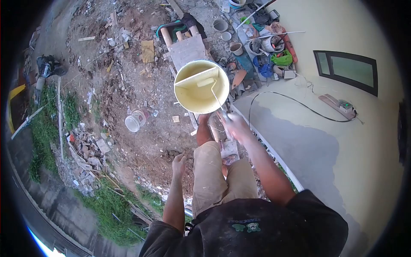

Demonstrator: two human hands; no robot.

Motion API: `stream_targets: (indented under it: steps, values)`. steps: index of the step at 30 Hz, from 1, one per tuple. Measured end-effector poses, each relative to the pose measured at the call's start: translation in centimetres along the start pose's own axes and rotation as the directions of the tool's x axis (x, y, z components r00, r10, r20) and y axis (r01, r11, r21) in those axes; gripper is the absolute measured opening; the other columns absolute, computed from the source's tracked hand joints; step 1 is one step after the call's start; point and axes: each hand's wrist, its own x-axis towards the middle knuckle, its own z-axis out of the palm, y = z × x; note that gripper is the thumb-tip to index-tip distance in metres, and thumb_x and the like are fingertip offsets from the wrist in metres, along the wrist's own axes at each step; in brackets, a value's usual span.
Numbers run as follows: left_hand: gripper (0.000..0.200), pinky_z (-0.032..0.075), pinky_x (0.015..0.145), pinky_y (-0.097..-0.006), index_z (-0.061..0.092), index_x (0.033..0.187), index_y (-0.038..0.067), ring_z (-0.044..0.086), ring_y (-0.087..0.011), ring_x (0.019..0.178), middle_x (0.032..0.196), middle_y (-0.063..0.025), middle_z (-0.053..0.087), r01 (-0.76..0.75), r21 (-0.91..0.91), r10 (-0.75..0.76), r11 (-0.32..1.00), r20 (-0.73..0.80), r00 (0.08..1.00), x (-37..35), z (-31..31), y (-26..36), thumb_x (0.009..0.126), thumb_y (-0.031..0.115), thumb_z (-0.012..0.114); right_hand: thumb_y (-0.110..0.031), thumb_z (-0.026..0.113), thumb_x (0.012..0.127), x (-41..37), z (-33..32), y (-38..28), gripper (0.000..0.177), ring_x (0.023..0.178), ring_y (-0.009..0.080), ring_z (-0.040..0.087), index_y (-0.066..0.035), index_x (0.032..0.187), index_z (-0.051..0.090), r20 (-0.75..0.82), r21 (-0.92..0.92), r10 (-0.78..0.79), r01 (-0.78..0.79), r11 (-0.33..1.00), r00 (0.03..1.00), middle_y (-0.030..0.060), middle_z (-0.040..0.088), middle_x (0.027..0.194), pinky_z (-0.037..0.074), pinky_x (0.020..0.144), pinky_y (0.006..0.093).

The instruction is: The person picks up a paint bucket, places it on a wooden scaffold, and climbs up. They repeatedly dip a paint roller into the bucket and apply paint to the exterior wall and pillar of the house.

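My right hand (236, 127), slightly blurred, is closed around the handle of a paint roller (206, 82). The roller's frame bends down into a bucket (178, 97) of cream-yellow paint, and its pale sleeve lies inside against a flat board (192, 79) that spans the bucket's mouth. The bucket stands in front of my knees at the near end of a plank (187, 50). My left hand (180, 163) hangs beside my left thigh, holding nothing, its fingers loosely bent and apart.
On the right rises a cream wall with a grey patch (295, 145), a window (349, 70) and a cable running to a small device (344, 105). Tools, bags and buckets crowd the wall's far base. A white bucket (132, 123) sits on rubble-strewn dirt; a motorbike (49, 67) is far left.
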Motion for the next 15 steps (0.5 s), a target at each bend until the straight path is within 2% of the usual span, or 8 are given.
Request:
stream_targets:
  steps: [2,3,5,6,7,11,13,15]
  values:
    - [0.032,0.042,0.052,-0.0222,0.053,0.114,-0.002,0.052,-0.0081,0.064,0.078,-0.0009,0.056,0.030,-0.036,-0.031,0.999,-0.013,0.999,-0.9,0.2,0.7,0.087,0.014,0.061,-0.011,0.050,0.079,-7.2,-1.7,-3.3,0.031,0.049,0.0173,0.056,0.003,0.105,0.058,0.036,-0.050,0.078,-0.076,0.996,0.996,0.0128,0.060,0.067,0.044,0.045,0.0334]
    - [0.031,0.041,0.051,-0.0220,0.053,0.113,-0.002,0.052,-0.0078,0.063,0.078,-0.0007,0.056,0.050,-0.072,-0.052,0.996,-0.031,0.998,-0.9,0.5,1.3,0.087,0.013,0.061,-0.011,0.050,0.079,-8.8,-2.0,-2.9,0.031,0.049,0.0173,0.056,0.003,0.105,0.058,0.031,-0.052,0.071,-0.070,0.996,0.997,0.0128,0.060,0.067,0.044,0.045,0.0334]
    - [0.031,0.042,0.052,-0.0222,0.054,0.113,-0.003,0.052,-0.0082,0.063,0.078,-0.0009,0.056,0.012,-0.038,-0.013,0.999,-0.022,1.000,0.0,0.4,0.6,0.087,0.013,0.061,-0.003,0.047,0.079,-11.1,-2.1,-3.4,0.033,0.044,0.0061,0.043,0.002,0.111,0.054,-0.083,-0.179,-0.032,0.017,0.984,0.996,-0.0012,0.045,0.060,0.035,0.038,0.0259]
    - [0.031,0.042,0.053,-0.0224,0.054,0.113,-0.003,0.052,-0.0085,0.064,0.079,-0.0012,0.056,-0.015,0.003,0.015,1.000,-0.013,1.000,0.1,0.1,0.0,0.087,0.014,0.060,-0.005,0.049,0.077,-11.1,-2.2,-3.9,0.032,0.044,0.0067,0.043,0.001,0.109,0.056,-0.075,-0.084,0.143,-0.149,0.985,0.987,-0.0009,0.046,0.059,0.034,0.038,0.0262]
    - [0.031,0.042,0.053,-0.0224,0.054,0.113,-0.003,0.052,-0.0085,0.064,0.079,-0.0012,0.056,-0.016,0.008,0.016,1.000,-0.011,1.000,0.0,0.3,0.3,0.087,0.014,0.060,-0.005,0.049,0.077,-9.5,-2.0,-3.5,0.032,0.044,0.0067,0.043,0.001,0.109,0.056,-0.077,-0.079,0.143,-0.149,0.986,0.987,-0.0009,0.046,0.059,0.034,0.038,0.0262]
    - [0.034,0.044,0.057,-0.0234,0.054,0.114,-0.003,0.054,-0.0096,0.066,0.083,-0.0026,0.059,-0.010,0.082,0.010,0.997,-0.001,1.000,-0.6,1.5,3.5,0.087,0.017,0.060,-0.009,0.052,0.075,4.8,0.1,4.1,0.008,0.038,0.0136,0.042,-0.002,0.076,0.056,-0.021,-0.083,-0.008,0.006,0.997,1.000,0.0014,0.045,0.055,0.031,0.034,0.0322]
    - [0.035,0.045,0.058,-0.0238,0.055,0.115,-0.003,0.055,-0.0101,0.068,0.085,-0.0032,0.060,-0.029,0.140,0.030,0.990,-0.001,1.000,-0.6,1.4,3.5,0.087,0.018,0.060,-0.011,0.055,0.076,8.1,0.9,2.1,0.011,0.041,0.0129,0.041,-0.005,0.068,0.051,-0.010,-0.036,0.285,-0.285,0.958,0.959,-0.0002,0.044,0.054,0.031,0.036,0.0325]
    - [0.036,0.046,0.059,-0.0243,0.055,0.115,-0.003,0.056,-0.0109,0.069,0.086,-0.0036,0.061,-0.030,0.123,0.027,0.992,0.030,0.999,-0.4,1.0,3.7,0.087,0.019,0.061,-0.011,0.054,0.077,7.6,0.8,2.0,0.010,0.041,0.0121,0.041,-0.005,0.069,0.051,-0.015,-0.031,0.250,-0.251,0.968,0.968,0.0000,0.045,0.054,0.031,0.036,0.0316]
